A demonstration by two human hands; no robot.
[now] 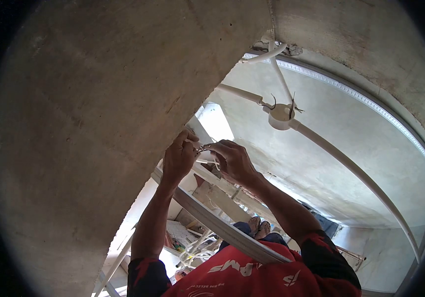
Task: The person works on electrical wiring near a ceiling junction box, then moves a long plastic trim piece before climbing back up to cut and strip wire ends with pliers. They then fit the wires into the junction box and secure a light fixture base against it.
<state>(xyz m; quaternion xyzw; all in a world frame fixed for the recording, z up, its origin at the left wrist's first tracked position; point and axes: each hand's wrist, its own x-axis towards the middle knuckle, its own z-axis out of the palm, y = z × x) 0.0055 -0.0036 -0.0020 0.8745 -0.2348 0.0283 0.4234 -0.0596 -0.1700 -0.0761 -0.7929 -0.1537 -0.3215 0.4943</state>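
Raised in front of me, my left hand [179,157] and my right hand [233,161] meet with their fingertips almost touching. Both are closed in a pinch on thin wires [202,148], whose ends are partly covered by the fingers. Just under the fingertips a small pale round part shows, mostly hidden by the hands. To the right of my right hand is a white round junction box [279,119], joined to white conduit pipes [343,153]. Short dark wire ends [292,106] stick out of it.
A rough concrete surface [98,109] fills the left side. A metal channel [212,220] crosses below my hands. A ribbed metal strip [356,91] curves along the upper right. Far below lie a coil of white tubing [195,253], planks and clutter around my feet [259,226].
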